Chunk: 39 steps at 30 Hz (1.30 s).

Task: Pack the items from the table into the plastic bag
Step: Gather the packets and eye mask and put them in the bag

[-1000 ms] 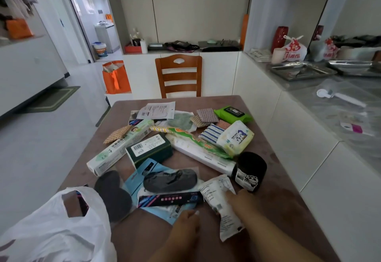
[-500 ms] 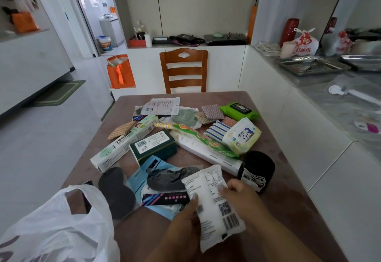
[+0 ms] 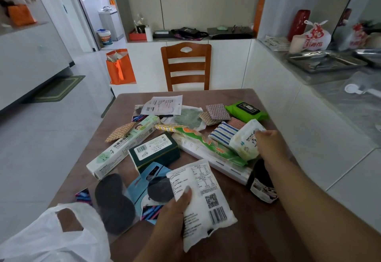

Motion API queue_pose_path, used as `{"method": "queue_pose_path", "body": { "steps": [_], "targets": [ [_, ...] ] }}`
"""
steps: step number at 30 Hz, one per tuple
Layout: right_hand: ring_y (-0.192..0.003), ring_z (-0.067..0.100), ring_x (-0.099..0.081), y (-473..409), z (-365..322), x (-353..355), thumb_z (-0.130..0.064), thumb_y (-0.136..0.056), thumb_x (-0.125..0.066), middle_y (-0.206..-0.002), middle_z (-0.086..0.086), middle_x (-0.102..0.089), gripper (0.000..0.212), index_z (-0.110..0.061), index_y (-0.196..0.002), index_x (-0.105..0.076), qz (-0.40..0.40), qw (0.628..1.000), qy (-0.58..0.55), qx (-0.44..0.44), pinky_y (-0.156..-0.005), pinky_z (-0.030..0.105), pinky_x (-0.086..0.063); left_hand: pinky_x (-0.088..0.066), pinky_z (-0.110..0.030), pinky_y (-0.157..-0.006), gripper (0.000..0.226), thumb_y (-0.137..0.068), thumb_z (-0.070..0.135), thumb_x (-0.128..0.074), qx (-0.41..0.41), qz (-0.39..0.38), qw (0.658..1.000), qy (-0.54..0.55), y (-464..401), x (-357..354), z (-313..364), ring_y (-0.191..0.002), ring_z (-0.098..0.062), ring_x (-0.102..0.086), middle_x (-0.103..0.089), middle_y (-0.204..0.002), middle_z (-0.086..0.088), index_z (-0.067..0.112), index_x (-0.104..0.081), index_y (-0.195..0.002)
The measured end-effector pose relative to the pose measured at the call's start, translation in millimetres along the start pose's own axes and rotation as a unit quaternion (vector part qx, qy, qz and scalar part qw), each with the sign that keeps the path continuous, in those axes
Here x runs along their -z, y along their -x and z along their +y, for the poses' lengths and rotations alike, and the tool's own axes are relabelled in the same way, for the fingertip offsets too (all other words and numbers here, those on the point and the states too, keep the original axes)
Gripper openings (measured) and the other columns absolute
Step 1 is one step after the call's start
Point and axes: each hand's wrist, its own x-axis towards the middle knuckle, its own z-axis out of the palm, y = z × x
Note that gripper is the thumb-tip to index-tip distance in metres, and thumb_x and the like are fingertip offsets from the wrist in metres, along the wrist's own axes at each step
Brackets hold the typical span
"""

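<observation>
My left hand (image 3: 172,218) grips a white printed packet (image 3: 203,200) above the near part of the brown table (image 3: 266,233), thumb across its face. My right hand (image 3: 268,144) reaches to the right of the pile and closes on a white baby-wipes pack (image 3: 245,140). The white plastic bag (image 3: 51,239) lies open at the near left corner. Spread over the table are a long white-green box (image 3: 121,148), a dark green box (image 3: 154,151), a green wipes pack (image 3: 247,110), black pads (image 3: 114,202) and a black roll (image 3: 261,181).
A wooden chair (image 3: 186,66) stands at the table's far end. An orange bag (image 3: 119,66) sits on the floor at the far left. A white counter (image 3: 340,88) with metal trays runs along the right side, close to the table edge.
My left hand has taken the white packet alone and lifted it. My right hand let go of it and moved forward and right onto the baby-wipes pack.
</observation>
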Motion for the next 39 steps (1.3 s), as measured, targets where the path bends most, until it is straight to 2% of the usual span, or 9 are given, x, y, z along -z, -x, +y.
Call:
{"method": "queue_pose_path", "body": {
  "steps": [9,12,18,22,25,28,33,37,39],
  "targets": [
    [-0.132,0.036,-0.043,-97.0,20.9,-39.9,-0.035,-0.096,-0.051,-0.149,0.019,-0.041,0.064,-0.002,-0.147,-0.032,-0.116,0.969,0.075,-0.207,-0.109,0.049,-0.037,-0.058,-0.048,-0.053,0.048,-0.078,0.03,-0.064,0.005,-0.006,0.999,0.037,-37.1,-43.9,29.5,-0.087,-0.048,-0.07,-0.071,-0.106,-0.027,0.004,-0.063,-0.118],
    [-0.138,0.036,-0.035,-112.0,29.0,-49.6,-0.037,-0.095,-0.054,-0.155,0.018,-0.031,0.073,-0.002,-0.151,-0.022,-0.141,0.961,0.106,-0.213,-0.113,0.047,-0.032,-0.059,-0.056,-0.063,0.043,-0.085,0.031,-0.061,-0.001,0.003,1.0,0.025,-49.3,-50.0,36.6,-0.092,-0.048,-0.069,-0.071,-0.107,-0.026,0.004,-0.062,-0.118],
    [-0.126,0.038,-0.05,-127.0,49.2,-59.8,-0.029,-0.088,-0.066,-0.139,0.021,-0.052,0.063,0.002,-0.139,-0.043,-0.176,0.949,-0.04,-0.257,-0.106,0.055,-0.038,-0.059,-0.05,-0.061,0.036,-0.09,0.033,-0.059,-0.003,0.038,0.999,-0.007,-65.8,-51.9,46.9,-0.087,-0.045,-0.07,-0.073,-0.104,-0.024,0.007,-0.065,-0.115],
    [-0.123,0.036,-0.055,-124.3,42.9,-64.0,-0.023,-0.088,-0.067,-0.138,0.02,-0.054,0.042,-0.002,-0.122,-0.056,-0.139,0.957,-0.094,-0.235,-0.102,0.049,-0.044,-0.048,-0.066,-0.086,0.039,-0.09,0.035,-0.06,-0.004,0.059,0.998,-0.036,-70.5,-51.1,49.7,-0.099,-0.049,-0.066,-0.071,-0.106,-0.026,0.006,-0.063,-0.117],
    [-0.119,0.035,-0.058,-109.2,18.7,-55.0,-0.02,-0.076,-0.079,-0.137,0.019,-0.054,0.073,-0.002,-0.138,-0.044,-0.058,0.969,-0.132,-0.203,-0.098,0.053,-0.048,-0.052,-0.063,-0.082,0.042,-0.09,0.038,-0.06,-0.015,0.071,0.996,-0.051,-69.9,-49.2,51.5,-0.095,-0.048,-0.067,-0.072,-0.104,-0.025,0.006,-0.063,-0.117],
    [-0.1,0.031,-0.068,-83.1,-17.4,-29.4,-0.023,-0.071,-0.083,-0.127,0.018,-0.063,0.071,-0.002,-0.131,-0.054,-0.01,0.982,-0.161,-0.102,-0.08,0.047,-0.058,-0.057,-0.057,-0.072,0.045,-0.09,0.042,-0.06,-0.022,0.084,0.995,-0.053,-65.5,-47.2,53.6,-0.09,-0.046,-0.069,-0.073,-0.101,-0.024,0.006,-0.062,-0.118],
    [-0.075,0.028,-0.075,3.9,-54.1,17.9,-0.027,-0.073,-0.075,-0.092,0.011,-0.078,0.027,-0.013,-0.095,-0.075,-0.277,0.902,-0.319,-0.085,-0.066,0.044,-0.06,-0.058,-0.048,-0.057,0.046,-0.092,0.047,-0.055,-0.023,0.122,0.991,-0.041,-38.1,-51.2,56.3,-0.081,-0.043,-0.072,-0.074,-0.097,-0.024,0.007,-0.059,-0.116],
    [-0.086,0.033,-0.07,93.5,-30.8,-4.3,-0.03,-0.068,-0.071,-0.096,0.016,-0.076,0.033,-0.011,-0.094,-0.078,-0.402,0.857,-0.274,-0.171,-0.091,0.049,-0.052,-0.061,-0.049,-0.063,0.059,-0.092,0.061,-0.041,0.0,0.055,0.998,0.02,1.5,-57.0,53.8,-0.09,-0.041,-0.071,-0.073,-0.107,-0.021,0.015,-0.064,-0.121],
    [-0.081,0.032,-0.072,128.5,-24.0,-13.4,-0.03,-0.07,-0.071,-0.096,0.016,-0.076,0.029,-0.01,-0.089,-0.08,-0.431,0.84,-0.261,-0.204,-0.084,0.047,-0.056,-0.061,-0.047,-0.062,0.076,-0.089,0.071,-0.03,-0.002,0.043,0.999,0.009,21.8,-50.7,53.8,-0.095,-0.041,-0.07,-0.07,-0.115,-0.022,0.014,-0.062,-0.127]
  ]
}}
